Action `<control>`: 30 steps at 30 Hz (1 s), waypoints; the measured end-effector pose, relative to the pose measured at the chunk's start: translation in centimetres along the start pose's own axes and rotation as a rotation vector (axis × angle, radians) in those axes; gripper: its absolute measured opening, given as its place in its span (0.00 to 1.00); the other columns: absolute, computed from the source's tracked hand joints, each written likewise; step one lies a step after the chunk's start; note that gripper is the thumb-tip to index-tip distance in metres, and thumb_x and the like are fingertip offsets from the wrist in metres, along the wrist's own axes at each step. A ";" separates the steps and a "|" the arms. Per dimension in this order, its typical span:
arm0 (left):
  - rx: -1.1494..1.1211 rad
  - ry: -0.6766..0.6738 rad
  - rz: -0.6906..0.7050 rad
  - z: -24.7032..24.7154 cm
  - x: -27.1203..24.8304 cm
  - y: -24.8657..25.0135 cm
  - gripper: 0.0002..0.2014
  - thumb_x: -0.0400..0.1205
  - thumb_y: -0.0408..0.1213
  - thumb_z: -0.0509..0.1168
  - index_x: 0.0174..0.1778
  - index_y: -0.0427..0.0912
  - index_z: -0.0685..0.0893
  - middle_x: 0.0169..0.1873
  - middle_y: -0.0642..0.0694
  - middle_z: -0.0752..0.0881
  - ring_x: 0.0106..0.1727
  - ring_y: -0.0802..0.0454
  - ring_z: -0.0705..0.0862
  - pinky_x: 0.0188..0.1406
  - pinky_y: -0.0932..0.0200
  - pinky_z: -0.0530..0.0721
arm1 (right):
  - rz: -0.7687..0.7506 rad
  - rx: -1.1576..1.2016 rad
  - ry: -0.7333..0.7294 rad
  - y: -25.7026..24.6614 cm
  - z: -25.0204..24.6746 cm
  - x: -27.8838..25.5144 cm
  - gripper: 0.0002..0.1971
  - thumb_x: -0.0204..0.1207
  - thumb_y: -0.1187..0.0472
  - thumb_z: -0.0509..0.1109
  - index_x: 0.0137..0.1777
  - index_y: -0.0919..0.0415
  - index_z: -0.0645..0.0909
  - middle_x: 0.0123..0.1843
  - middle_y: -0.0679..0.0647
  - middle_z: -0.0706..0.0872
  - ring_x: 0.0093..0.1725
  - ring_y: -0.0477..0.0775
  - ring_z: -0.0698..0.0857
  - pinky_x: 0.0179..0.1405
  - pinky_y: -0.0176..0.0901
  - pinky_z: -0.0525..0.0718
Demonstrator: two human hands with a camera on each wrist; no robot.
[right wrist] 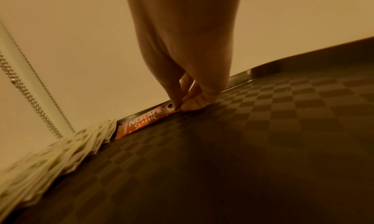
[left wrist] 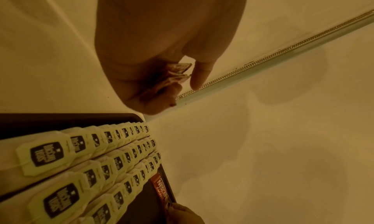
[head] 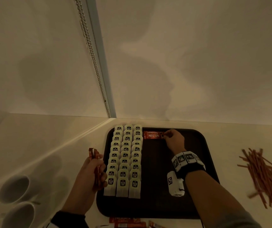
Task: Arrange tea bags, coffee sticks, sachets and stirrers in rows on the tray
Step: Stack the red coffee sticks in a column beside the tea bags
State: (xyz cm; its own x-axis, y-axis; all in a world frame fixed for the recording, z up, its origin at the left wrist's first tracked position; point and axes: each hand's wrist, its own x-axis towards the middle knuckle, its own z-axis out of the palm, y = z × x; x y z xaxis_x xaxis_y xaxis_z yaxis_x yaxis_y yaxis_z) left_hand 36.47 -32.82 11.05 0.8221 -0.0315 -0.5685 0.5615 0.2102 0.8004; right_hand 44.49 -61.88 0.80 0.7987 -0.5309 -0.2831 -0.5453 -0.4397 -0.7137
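Note:
A dark tray (head: 164, 203) lies on the pale counter. Three columns of white tea bags (head: 125, 160) fill its left part. Two red Nescafé coffee sticks (head: 153, 135) lie side by side at the tray's far edge, right of the tea bags. My right hand (head: 164, 136) pinches the right end of the nearer stick (right wrist: 145, 121) against the tray floor (right wrist: 263, 131). My left hand (head: 97, 171), just left of the tray, grips a bundle of coffee sticks (head: 94, 157), whose ends (left wrist: 178, 74) stick out past the fingers. The tea bag rows (left wrist: 81, 163) run below that hand.
A loose heap of brown stirrers (head: 261, 175) lies on the counter right of the tray. Two white cups (head: 15, 188) stand at the left. More red sticks (head: 127, 222) lie at the tray's near edge. A wall and a beaded chain (head: 92, 60) rise behind the tray.

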 end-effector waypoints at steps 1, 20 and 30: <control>0.001 -0.002 0.000 0.0 0.0 0.0 0.07 0.84 0.33 0.56 0.54 0.43 0.77 0.24 0.50 0.74 0.22 0.55 0.72 0.21 0.60 0.73 | 0.005 -0.003 0.002 -0.1 0.0 0.1 0.08 0.77 0.66 0.70 0.55 0.63 0.82 0.56 0.57 0.85 0.48 0.45 0.77 0.49 0.35 0.74; 0.180 -0.040 0.212 2.1 0.5 1.1 0.07 0.77 0.35 0.70 0.49 0.39 0.86 0.35 0.45 0.91 0.33 0.55 0.88 0.31 0.65 0.84 | -0.108 0.103 -0.018 -3.0 -0.8 -2.2 0.10 0.78 0.60 0.69 0.57 0.63 0.78 0.56 0.55 0.83 0.55 0.53 0.81 0.46 0.36 0.80; 0.292 -0.093 0.250 3.2 0.3 1.6 0.05 0.74 0.38 0.74 0.42 0.41 0.88 0.30 0.43 0.89 0.31 0.53 0.88 0.28 0.58 0.86 | -0.414 0.571 -0.558 -8.9 -2.8 -13.3 0.14 0.71 0.68 0.74 0.56 0.61 0.79 0.44 0.57 0.89 0.45 0.49 0.88 0.47 0.42 0.85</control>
State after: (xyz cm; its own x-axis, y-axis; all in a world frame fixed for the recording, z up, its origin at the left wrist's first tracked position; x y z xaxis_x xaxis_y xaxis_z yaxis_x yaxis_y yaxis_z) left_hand 37.92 -35.65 12.75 0.9345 -0.1058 -0.3399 0.3347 -0.0637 0.9402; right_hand 38.01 -52.95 12.70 0.9918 0.0846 -0.0959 -0.0953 -0.0115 -0.9954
